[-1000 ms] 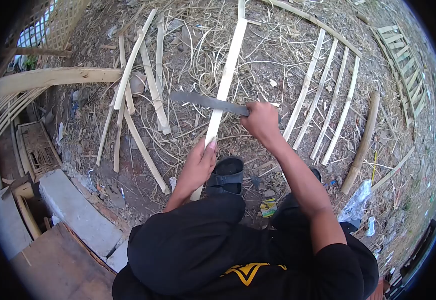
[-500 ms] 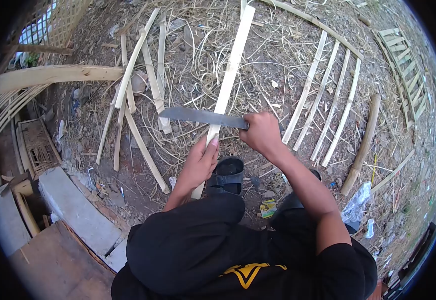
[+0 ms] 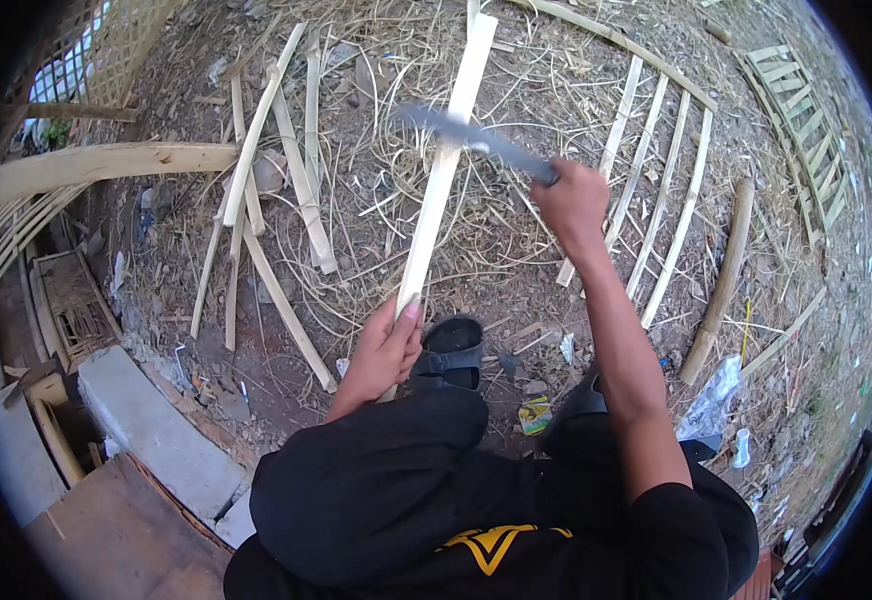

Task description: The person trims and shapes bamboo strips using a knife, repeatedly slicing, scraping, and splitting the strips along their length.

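My left hand (image 3: 384, 347) is wrapped round the lower part of a long, pale bamboo strip (image 3: 426, 232), which slants up and away from me. In my right hand (image 3: 572, 203) is the handle of a machete (image 3: 501, 148), its fingers closed and the handle mostly covered by them. The grey blade, a little blurred, lies across the upper half of the strip and points to the left. A small pale bit, perhaps a shaving, shows at the blade beside the strip. The strip's lower end passes beneath my left hand, beside my knee.
Several split bamboo strips (image 3: 286, 305) lie at the left, more (image 3: 646, 185) at the right. A round bamboo pole (image 3: 724, 285) rests further right. Thin shavings litter the ground. Concrete slabs (image 3: 161, 425) are at lower left; a plastic bag (image 3: 713, 398) lies near my right arm.
My right hand has moved the machete up and away along the strip, from close to my left hand to the upper half. My left hand has shifted slightly down and left, still holding the strip.
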The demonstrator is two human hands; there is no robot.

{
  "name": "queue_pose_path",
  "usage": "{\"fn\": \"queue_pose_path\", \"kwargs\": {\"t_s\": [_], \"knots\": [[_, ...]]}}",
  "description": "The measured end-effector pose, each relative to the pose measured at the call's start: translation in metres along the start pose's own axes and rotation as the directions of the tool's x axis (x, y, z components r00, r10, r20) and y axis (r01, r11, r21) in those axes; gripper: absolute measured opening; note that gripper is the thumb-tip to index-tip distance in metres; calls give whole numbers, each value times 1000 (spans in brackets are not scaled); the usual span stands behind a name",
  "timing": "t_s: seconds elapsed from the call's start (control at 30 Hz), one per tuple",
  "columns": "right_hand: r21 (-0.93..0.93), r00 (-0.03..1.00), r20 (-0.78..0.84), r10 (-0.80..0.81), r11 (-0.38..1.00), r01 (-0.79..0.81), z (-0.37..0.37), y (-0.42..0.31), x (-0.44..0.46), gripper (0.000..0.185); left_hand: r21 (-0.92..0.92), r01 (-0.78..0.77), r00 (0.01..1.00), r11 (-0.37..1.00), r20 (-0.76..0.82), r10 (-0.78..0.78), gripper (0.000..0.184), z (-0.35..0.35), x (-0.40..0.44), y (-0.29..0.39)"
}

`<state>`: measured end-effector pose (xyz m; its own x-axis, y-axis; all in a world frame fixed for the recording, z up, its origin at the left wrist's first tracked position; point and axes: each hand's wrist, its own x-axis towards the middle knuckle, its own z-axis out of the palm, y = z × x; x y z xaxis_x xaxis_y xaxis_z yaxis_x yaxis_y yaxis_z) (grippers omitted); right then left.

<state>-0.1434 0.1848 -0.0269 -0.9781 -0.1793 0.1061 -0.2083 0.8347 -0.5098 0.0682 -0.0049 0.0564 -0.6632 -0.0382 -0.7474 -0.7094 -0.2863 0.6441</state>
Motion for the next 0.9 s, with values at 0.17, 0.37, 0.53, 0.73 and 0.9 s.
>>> {"fn": "queue_pose_path", "kwargs": {"t_s": [0.17, 0.37, 0.53, 0.73, 0.9], "knots": [[-39, 901, -361, 239, 962, -271, -52, 56, 28, 27, -53, 113, 993, 992, -31, -115, 21, -15, -15, -24], [176, 951, 233, -204, 970, 166, -6, -12, -34, 11, 237, -76, 990, 969, -98, 101, 26, -6, 16, -21], [142, 890, 398, -223, 973, 181, 21, -27, -55, 13, 493, -191, 951, 849, -120, 283, 29, -2, 22, -16], [50, 952, -159, 262, 965, -257, -18, 37, 17, 21, 427, -97, 973, 899, -150, 176, 24, -10, -3, -37], [373, 887, -292, 357, 897, -238, -71, 73, 38, 32, 54, 4, 984, 999, -179, 5, 24, -21, 6, -28]]}}
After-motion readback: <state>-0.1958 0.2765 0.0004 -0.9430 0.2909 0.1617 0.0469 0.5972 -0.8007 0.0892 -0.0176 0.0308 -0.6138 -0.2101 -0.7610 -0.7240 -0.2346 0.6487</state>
